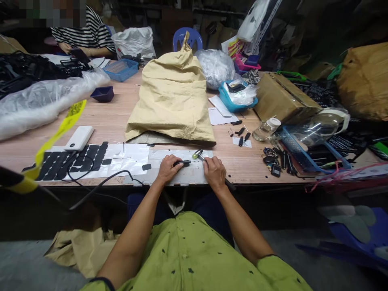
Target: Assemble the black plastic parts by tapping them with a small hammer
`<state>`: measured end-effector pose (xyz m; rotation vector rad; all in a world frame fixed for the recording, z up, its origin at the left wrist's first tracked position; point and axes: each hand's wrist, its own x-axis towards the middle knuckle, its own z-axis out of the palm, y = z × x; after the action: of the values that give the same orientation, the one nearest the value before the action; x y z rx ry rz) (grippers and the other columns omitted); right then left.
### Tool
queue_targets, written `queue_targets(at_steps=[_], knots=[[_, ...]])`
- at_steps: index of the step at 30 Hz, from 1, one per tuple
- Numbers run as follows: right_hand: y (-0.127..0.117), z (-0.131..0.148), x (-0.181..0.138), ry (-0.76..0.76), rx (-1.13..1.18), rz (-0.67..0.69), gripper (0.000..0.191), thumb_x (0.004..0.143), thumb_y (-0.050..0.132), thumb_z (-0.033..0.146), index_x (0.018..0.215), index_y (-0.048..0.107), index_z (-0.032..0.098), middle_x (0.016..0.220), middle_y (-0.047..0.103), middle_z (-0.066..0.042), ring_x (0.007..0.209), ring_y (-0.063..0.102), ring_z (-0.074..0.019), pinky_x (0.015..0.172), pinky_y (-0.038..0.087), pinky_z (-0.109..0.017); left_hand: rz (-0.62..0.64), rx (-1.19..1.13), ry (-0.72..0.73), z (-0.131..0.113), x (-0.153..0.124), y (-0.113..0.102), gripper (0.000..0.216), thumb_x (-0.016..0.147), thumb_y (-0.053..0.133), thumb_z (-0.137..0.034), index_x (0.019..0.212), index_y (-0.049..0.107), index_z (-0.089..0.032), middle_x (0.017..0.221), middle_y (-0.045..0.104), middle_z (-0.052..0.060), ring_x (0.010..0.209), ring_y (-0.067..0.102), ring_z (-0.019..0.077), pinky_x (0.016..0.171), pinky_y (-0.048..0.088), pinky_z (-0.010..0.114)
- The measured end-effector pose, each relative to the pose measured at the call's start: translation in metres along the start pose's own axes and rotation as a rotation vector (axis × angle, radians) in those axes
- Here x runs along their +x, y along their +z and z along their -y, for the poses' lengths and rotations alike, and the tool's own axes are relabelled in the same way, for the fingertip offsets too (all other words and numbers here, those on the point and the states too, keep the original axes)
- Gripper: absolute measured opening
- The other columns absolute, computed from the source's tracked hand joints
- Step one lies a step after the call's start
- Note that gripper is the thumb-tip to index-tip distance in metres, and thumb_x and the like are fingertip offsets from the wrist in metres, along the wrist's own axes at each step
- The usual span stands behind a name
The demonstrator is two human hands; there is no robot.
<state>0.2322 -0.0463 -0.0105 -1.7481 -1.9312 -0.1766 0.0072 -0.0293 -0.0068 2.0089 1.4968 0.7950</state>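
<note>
Near a tan sack [173, 97], left hand [168, 169] clasps a black piece [184, 162], right hand [215, 171] a hammer [198, 154].

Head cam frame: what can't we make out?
- Black piece, head view: one end hidden by the left grip; too small to identify.
- Hammer, head view: part of its handle covered by the right grip.
- Tan sack, head view: contents, if any, hidden by its own fabric.
- Brown bundle, head view: cut off by the right edge.
- Black speck, head view: too small to identify.
</note>
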Motion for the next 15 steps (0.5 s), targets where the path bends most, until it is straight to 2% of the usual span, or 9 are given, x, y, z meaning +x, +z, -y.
queue_targets(at_steps=[5, 8, 12, 15], knots=[[0.007, 0.003, -0.004, -0.013, -0.092, 0.003, 0.02, 0.094, 0.052, 0.023, 0.104, 0.069, 0.02, 0.088, 0.059, -0.007, 0.084, 0.049, -0.0217, 0.069, 0.035, -0.031, -0.015, -0.028, 0.014, -0.001, 0.001, -0.005, 0.018, 0.089, 0.06, -0.032, 0.094, 0.075, -0.023, 0.088, 0.07, 0.004, 0.09, 0.06, 0.0226, 0.088, 0.049, 0.038], [0.007, 0.005, -0.003, -0.016, -0.106, 0.001, 0.02, 0.095, 0.051, 0.023, 0.104, 0.069, 0.021, 0.088, 0.058, -0.007, 0.084, 0.048, -0.022, 0.07, 0.034, -0.031, -0.048, -0.111, 0.046, -0.008, -0.011, -0.01, 0.021, 0.089, 0.059, -0.036, 0.094, 0.073, -0.021, 0.086, 0.07, 0.004, 0.086, 0.062, 0.0217, 0.083, 0.051, 0.036], [0.008, 0.006, -0.003, 0.0, -0.114, 0.008, 0.02, 0.095, 0.05, 0.024, 0.105, 0.068, 0.021, 0.09, 0.057, -0.007, 0.085, 0.047, -0.0226, 0.07, 0.034, -0.031, -0.039, -0.229, 0.082, -0.02, -0.061, -0.011, 0.027, 0.092, 0.056, -0.041, 0.1, 0.072, -0.021, 0.09, 0.073, 0.005, 0.083, 0.067, 0.0208, 0.076, 0.054, 0.033], [0.008, 0.007, -0.003, 0.009, -0.114, 0.02, 0.02, 0.095, 0.05, 0.023, 0.104, 0.067, 0.02, 0.09, 0.057, -0.008, 0.085, 0.046, -0.0227, 0.07, 0.034, -0.031, -0.002, -0.229, 0.085, -0.021, -0.106, -0.004, 0.024, 0.09, 0.059, -0.044, 0.097, 0.074, -0.026, 0.088, 0.076, 0.005, 0.08, 0.07, 0.0231, 0.075, 0.056, 0.036]])
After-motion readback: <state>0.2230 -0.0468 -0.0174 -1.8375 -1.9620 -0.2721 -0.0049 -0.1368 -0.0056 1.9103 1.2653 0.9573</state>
